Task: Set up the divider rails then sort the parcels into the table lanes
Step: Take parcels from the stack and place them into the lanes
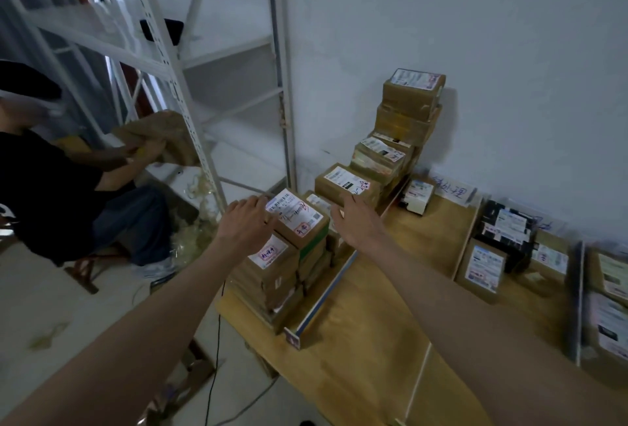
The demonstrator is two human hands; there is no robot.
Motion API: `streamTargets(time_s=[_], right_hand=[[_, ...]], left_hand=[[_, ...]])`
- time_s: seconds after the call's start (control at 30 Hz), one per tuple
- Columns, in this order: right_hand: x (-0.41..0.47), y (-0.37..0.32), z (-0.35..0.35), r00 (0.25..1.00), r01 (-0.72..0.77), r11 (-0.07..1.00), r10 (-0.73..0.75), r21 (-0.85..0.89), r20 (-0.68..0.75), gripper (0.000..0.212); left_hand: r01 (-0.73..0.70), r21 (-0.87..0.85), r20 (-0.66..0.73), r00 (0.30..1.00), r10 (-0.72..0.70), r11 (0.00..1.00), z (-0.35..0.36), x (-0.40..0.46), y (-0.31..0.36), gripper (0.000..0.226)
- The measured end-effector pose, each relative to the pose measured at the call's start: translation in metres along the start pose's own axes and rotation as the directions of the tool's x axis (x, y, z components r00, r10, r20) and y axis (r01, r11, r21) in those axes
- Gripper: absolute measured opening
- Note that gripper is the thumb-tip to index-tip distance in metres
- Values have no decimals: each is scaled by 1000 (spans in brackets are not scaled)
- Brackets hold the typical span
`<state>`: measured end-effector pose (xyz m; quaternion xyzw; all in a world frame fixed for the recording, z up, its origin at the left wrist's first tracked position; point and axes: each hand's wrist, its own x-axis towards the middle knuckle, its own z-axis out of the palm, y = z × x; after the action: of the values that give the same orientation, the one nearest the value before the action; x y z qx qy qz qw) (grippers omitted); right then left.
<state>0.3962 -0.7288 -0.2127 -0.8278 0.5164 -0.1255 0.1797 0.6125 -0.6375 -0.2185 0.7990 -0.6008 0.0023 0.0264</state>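
Landmark: the divider rail (326, 293) lies along the wooden counter (384, 306), running from the near edge back toward the wall.
Left hand (246, 225): reaches to the left of the rail; its fingers lie against the left side of the top parcel (297, 218), with no curl round it that I can see, so the grip looks released.
Right hand (356, 221): hovers just above the far part of the rail, fingers straight and spread, grip released, holding nothing; its fingertips are close to the labelled box (346, 184).
Top parcel: a brown carton with a white label and red stamp, sitting tilted on the near stack (272, 283), immediately left of the rail.
Tall pile (404, 119): more brown cartons stepped up against the wall, at the far end of the rail.
Lane right of the rail: bare wood, with one small white parcel (418, 196) near the wall.
Second rail (467, 242): well right of the first; beyond it lie a dark parcel (506, 228) and several labelled brown ones.
Paper sign (453, 189): handwritten, standing by the wall between the two rails.
Far left of the rail: a metal shelving rack (176, 61) and a seated person (51, 187) handling brown wrapping.
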Motion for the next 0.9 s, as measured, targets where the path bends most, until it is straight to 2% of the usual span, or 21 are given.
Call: streamTargets(time_s=[0.1, 0.2, 0.33, 0.43, 0.57, 0.7, 0.8, 0.9], right_hand=[[35, -3, 16, 998, 21, 999, -23, 40, 50, 46], [66, -4, 33, 985, -2, 998, -9, 63, 175, 49], [89, -5, 55, 935, -66, 986, 8, 153, 353, 56], [95, -3, 68, 896, -89, 977, -7, 196, 444, 50], [102, -1, 67, 890, -103, 969, -12, 226, 456, 34], [107, -3, 50, 895, -170, 948, 34, 270, 444, 38], [111, -8, 28, 926, -215, 934, 102, 284, 365, 39], [110, -10, 3, 939, -301, 897, 219, 324, 265, 43]], left_hand=[[10, -7, 41, 999, -10, 1000, 8, 33, -11, 55], [32, -45, 101, 994, -27, 999, 20, 60, -20, 58], [29, -105, 184, 983, -10, 994, 37, 83, -26, 55], [13, -134, 229, 973, 18, 991, 45, 92, -24, 50], [1, -173, 228, 973, 39, 985, 47, 101, -24, 48], [-3, -268, 153, 987, 46, 964, 33, 117, -21, 45], [9, -359, 57, 998, 12, 933, 15, 133, -12, 52], [46, -473, 30, 999, -36, 880, -5, 150, 7, 60]])
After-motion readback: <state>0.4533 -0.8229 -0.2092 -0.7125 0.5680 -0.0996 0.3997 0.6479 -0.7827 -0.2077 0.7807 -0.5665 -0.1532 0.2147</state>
